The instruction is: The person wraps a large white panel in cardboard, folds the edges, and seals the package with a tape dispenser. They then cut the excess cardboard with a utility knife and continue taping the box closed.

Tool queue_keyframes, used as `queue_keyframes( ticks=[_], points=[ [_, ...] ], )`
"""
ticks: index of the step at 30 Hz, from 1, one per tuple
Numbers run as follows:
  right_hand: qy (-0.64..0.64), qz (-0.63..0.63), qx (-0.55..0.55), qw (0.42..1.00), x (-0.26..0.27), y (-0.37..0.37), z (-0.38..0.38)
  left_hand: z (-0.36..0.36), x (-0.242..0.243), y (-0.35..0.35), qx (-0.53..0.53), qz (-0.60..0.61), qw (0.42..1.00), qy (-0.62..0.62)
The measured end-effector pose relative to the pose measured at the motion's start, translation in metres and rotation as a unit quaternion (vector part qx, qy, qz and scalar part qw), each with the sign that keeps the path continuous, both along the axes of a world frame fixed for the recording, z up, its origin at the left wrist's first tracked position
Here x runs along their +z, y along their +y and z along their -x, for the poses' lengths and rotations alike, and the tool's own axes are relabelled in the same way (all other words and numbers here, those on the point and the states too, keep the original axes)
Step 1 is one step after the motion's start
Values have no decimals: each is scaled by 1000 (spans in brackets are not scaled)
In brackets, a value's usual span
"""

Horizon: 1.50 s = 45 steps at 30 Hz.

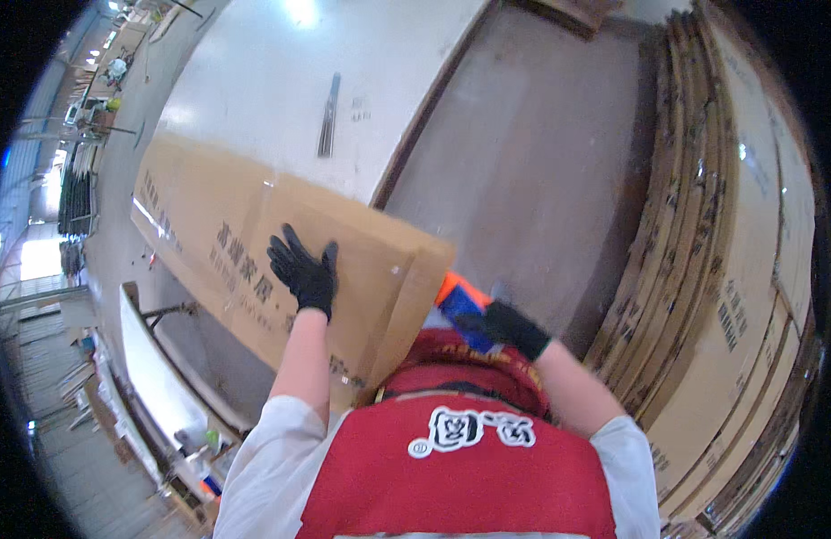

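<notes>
A long, flat cardboard box with printed writing lies slantwise before me, its near part over a white-topped surface. My left hand, in a black glove, rests flat on the box with its fingers spread. My right hand, also gloved in black, grips a blue and orange tool that looks like a tape dispenser, close to the box's right end. A thin dark strip-like object lies on the white surface beyond the box.
Flat cardboard boxes stand stacked in a long row on the right. Brown floor lies between them and the white surface. At lower left is a white-topped bench with small items. Metal racks and scraps stand farther left.
</notes>
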State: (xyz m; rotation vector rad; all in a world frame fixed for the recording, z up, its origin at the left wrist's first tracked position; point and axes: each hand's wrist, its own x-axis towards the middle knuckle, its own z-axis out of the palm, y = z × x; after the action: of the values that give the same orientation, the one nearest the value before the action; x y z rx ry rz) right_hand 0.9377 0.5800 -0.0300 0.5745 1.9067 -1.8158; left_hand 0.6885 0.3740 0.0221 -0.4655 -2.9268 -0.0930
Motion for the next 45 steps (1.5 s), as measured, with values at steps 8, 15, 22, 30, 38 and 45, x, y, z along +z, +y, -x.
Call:
queue_keyframes(
  ticks=[8,15,22,30,38,45],
  points=[
    [43,-1,-45,998,33,-14,2,-71,-4,90,-520,-46,836,-171],
    [34,-126,-9,991,38,-33,9,-68,-3,87,-543,2,835,-95],
    [161,-161,-65,971,28,-55,22,-72,-4,86,-521,-46,843,-129],
    [158,-31,-68,985,-9,-45,18,-32,-14,75,-311,-59,945,-87],
    [-31,18,-160,986,-11,16,-34,25,-10,57,-237,4,970,52],
    [-71,41,-294,952,-3,57,-72,-44,-12,77,-312,-6,944,-110]
  ],
)
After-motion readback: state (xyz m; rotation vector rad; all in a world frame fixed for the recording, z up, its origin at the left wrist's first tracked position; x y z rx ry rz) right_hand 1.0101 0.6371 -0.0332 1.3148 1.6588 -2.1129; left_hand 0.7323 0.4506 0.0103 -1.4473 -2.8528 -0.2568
